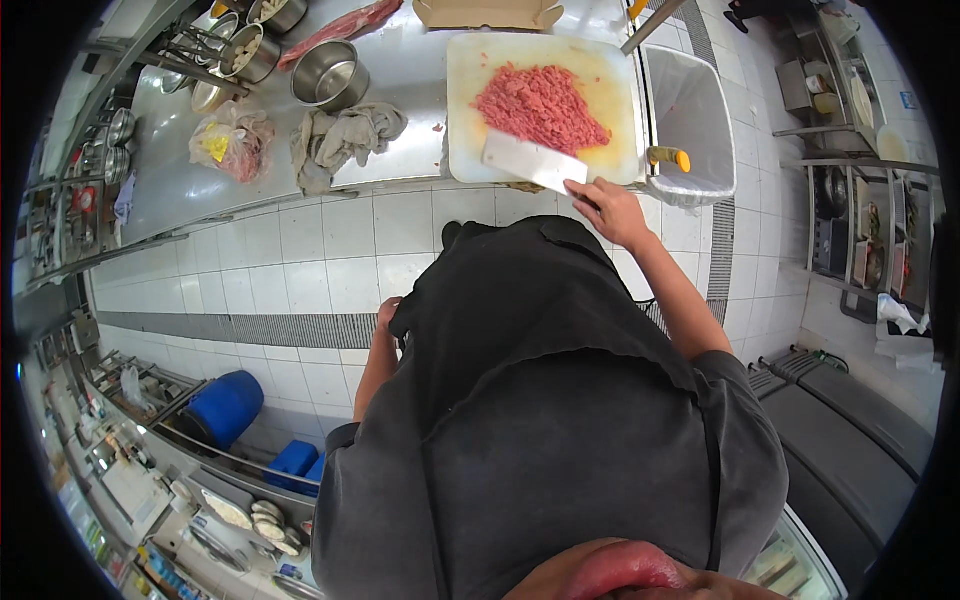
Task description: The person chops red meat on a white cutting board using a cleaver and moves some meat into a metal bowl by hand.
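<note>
The cleaver (532, 161) is in the right hand (607, 212), its handle gripped by the fingers (588, 190), with the broad blade running away to the left of them. The blade lies over the near edge of the minced meat (545, 100), which is heaped on a pale cutting board (466, 95) just beyond the fingers and mostly to their left; whether steel touches meat is hard to tell. The left hand (387, 316) hangs low beside the black apron (500, 290), well apart from the board, and I cannot tell whether its fingers are curled or loose.

The board sits on a metal worktop (415, 165). Left of it are a crumpled grey cloth (350, 140), a steel pot (331, 78) and a plastic bag (248, 150) with a yellow label (216, 147), its print too small to read. Right of the board stands a lined bin (690, 115). On the far right wall is a small blue sign (908, 100), also unreadable.
</note>
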`<state>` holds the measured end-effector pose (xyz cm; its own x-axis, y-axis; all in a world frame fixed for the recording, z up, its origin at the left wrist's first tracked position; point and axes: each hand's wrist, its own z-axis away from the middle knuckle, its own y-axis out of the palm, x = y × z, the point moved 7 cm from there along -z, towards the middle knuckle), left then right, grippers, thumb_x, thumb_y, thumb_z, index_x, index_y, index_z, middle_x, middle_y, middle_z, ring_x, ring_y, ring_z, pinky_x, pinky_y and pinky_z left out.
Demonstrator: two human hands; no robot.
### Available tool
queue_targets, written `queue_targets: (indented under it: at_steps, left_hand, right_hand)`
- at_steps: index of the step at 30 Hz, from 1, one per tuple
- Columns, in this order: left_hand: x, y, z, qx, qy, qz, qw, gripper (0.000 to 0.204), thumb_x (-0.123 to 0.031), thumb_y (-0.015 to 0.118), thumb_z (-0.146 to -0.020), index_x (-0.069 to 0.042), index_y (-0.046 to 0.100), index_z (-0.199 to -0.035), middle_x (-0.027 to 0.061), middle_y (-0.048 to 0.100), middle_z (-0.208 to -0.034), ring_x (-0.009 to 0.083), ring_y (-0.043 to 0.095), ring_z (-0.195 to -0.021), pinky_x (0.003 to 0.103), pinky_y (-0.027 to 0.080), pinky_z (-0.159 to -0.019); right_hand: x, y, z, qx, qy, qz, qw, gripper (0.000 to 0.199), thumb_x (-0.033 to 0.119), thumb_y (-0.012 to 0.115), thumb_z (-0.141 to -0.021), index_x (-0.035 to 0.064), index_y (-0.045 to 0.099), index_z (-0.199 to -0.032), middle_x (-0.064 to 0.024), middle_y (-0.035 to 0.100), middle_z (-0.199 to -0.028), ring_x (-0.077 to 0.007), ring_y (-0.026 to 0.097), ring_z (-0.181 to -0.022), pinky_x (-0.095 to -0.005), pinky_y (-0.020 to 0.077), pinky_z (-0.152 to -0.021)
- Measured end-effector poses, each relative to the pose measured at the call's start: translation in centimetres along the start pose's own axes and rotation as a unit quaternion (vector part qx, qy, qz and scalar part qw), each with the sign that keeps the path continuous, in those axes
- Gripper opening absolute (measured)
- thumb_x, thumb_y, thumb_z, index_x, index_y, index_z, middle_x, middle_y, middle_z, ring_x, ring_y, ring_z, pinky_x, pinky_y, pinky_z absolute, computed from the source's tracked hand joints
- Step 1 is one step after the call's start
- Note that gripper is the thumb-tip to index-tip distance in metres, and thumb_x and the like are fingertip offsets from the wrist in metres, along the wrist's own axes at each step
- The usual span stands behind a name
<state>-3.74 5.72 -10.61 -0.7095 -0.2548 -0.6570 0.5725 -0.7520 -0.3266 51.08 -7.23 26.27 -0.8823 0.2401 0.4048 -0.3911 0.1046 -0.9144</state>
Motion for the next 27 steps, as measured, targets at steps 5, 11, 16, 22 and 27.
queue_targets:
  at_steps: [5,11,16,22,27]
  left_hand:
    - [4.4,0.1,-1.7,-0.04,-0.063,-0.051,0.996,0.044,-0.032,0.072,-0.08,-0.001,0.065,-0.111,0.0155,0.07,-0.1,0.0206,0.067,-0.091,0.031,0.052,-0.08]
    - [-4.5,-0.9,0.3,0.004,-0.002,-0.146,0.989,0.044,-0.033,0.067,-0.083,-0.001,0.065,-0.112,0.0187,0.067,-0.11,0.0282,0.064,-0.104,0.033,0.05,-0.09]
    - [-3.3,-1.3,0.0,-0.04,-0.061,-0.038,0.997,0.044,-0.033,0.065,-0.083,-0.001,0.065,-0.113,0.0184,0.066,-0.111,0.0292,0.064,-0.104,0.034,0.049,-0.091]
    - [-4.0,-1.7,1.8,-0.031,-0.005,-0.068,0.997,0.044,-0.032,0.068,-0.083,0.0,0.065,-0.113,0.0178,0.068,-0.107,0.0261,0.066,-0.099,0.033,0.051,-0.086]
    - [-6.2,-1.4,3.1,-0.046,0.035,-0.062,0.996,0.044,-0.031,0.071,-0.082,0.0,0.065,-0.112,0.0166,0.07,-0.103,0.0228,0.067,-0.095,0.031,0.052,-0.082]
  right_hand:
    - [-1.6,1.8,2.8,0.029,-0.04,0.009,0.999,0.03,0.03,0.06,-0.09,0.025,0.062,-0.119,-0.008,0.054,-0.078,-0.0281,0.058,-0.072,-0.0398,0.048,-0.067]
    - [-4.8,2.0,-0.2,-0.01,-0.007,0.018,1.0,0.03,0.031,0.06,-0.09,0.0268,0.062,-0.119,-0.0083,0.054,-0.076,-0.0296,0.059,-0.072,-0.042,0.0491,-0.064]
    - [-6.8,-1.0,-4.5,-0.034,-0.012,0.019,0.999,0.027,0.033,0.058,-0.091,0.0221,0.063,-0.115,-0.01,0.065,-0.087,-0.0313,0.063,-0.079,-0.0403,0.0514,-0.068]
    - [-13.7,0.4,-6.9,0.141,0.226,-0.372,0.889,0.028,0.035,0.052,-0.097,0.0084,0.057,-0.103,-0.0026,0.053,-0.063,-0.01,0.047,-0.047,-0.0254,0.0376,-0.042]
    - [-11.7,0.1,-6.0,0.127,0.249,-0.52,0.807,0.024,0.03,0.051,-0.098,0.0066,0.053,-0.092,0.0029,0.043,-0.059,-0.0066,0.037,-0.041,-0.0236,0.0282,-0.037]
